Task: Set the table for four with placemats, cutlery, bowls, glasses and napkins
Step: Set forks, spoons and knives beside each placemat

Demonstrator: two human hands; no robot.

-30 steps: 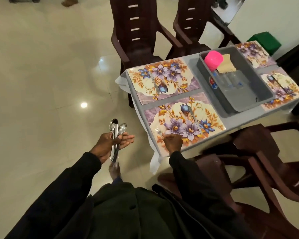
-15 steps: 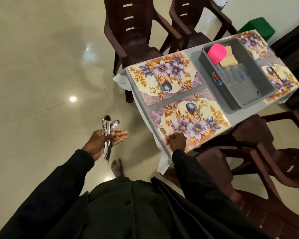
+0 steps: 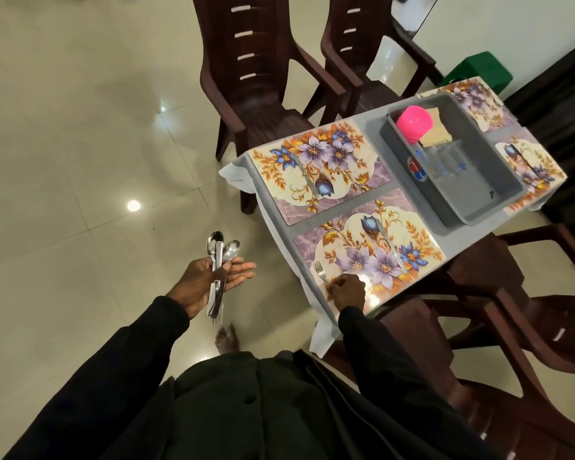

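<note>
Several floral placemats lie on the grey-clothed table (image 3: 369,129). On the nearest placemat (image 3: 419,240) lies a knife (image 3: 390,249), and my right hand (image 3: 347,290) pinches the handle of a fork (image 3: 320,271) resting at that mat's left edge. My left hand (image 3: 210,280) is out over the floor, its thumb clamping a bundle of spoons and other cutlery (image 3: 218,270) across the palm. The far-left placemat (image 3: 316,174) carries one knife (image 3: 307,179). A right-hand placemat (image 3: 528,167) also carries a knife.
A grey tub (image 3: 472,207) on the table holds a pink bowl (image 3: 415,122), brown napkins (image 3: 437,127) and clear glasses (image 3: 445,159). Dark brown plastic chairs (image 3: 256,78) stand around the table; one (image 3: 512,327) is close on my right. A green box (image 3: 478,69) sits by the wall.
The view has shifted as I stepped along the table. My right hand stays at the fork on the near placemat; my left hand keeps holding the cutlery bundle.
</note>
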